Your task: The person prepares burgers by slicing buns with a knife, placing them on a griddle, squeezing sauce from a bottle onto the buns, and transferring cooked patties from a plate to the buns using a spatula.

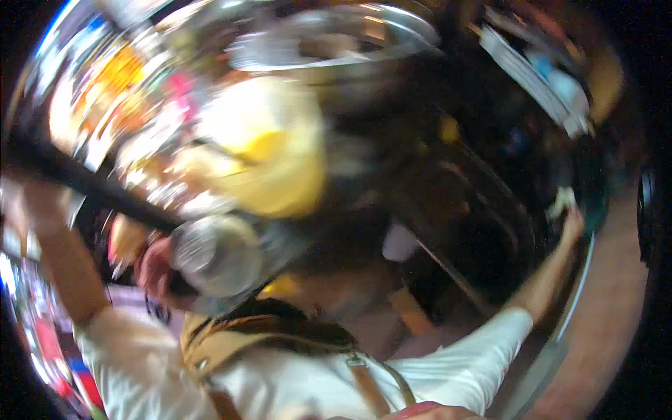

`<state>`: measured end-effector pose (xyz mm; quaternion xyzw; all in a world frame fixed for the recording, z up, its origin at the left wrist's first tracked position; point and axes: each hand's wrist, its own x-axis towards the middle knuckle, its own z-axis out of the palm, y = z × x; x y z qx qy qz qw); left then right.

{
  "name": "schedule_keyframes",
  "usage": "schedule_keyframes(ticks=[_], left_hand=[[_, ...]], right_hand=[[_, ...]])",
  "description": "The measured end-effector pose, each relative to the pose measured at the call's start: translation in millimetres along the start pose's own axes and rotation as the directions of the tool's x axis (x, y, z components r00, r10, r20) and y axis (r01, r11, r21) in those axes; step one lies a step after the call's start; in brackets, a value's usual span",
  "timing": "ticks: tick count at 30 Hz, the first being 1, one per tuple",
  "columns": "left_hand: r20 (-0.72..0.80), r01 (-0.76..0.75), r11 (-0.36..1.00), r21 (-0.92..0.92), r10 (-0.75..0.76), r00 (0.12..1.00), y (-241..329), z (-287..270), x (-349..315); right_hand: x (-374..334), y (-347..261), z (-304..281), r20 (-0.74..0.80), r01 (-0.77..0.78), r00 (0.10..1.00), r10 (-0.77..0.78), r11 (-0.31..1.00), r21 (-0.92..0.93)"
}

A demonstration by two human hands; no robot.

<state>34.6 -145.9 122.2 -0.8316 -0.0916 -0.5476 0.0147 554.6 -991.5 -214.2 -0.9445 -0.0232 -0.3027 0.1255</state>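
Observation:
The whole picture is smeared by motion. My right arm stretches out to the far right, and my right hand [572, 222] looks closed on a small pale crumpled thing [560, 201], perhaps a cloth; its kind is too blurred to tell. Beside that hand is a dark green shape [595, 206]. On the far left my left arm is raised, with my left hand [35, 203] close to a long dark bar [91, 183]. Its fingers are too smeared to read, and whether it touches the bar is unclear.
A large yellow tub [297, 175] with pale contents stands left of centre. In front of it is a clear round container [217, 255]. A wide metal basin [280, 63] lies at the back. A long white box-like thing [525, 77] sits at the back right.

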Motion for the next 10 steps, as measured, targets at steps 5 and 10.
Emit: schedule_keyframes(ticks=[5,10], left_hand=[[0.134,0.034,0.999,-0.043,-0.028,0.991,56,29,-19],[0.193,0.061,0.977,-0.203,-0.021,0.981,59,82,-33]], right_hand=[[-26,-109,52,0.151,-0.197,0.976,0.157,0.932,0.305],[-29,-143,-43,0.418,-0.159,0.906,-0.069,0.858,0.487]])
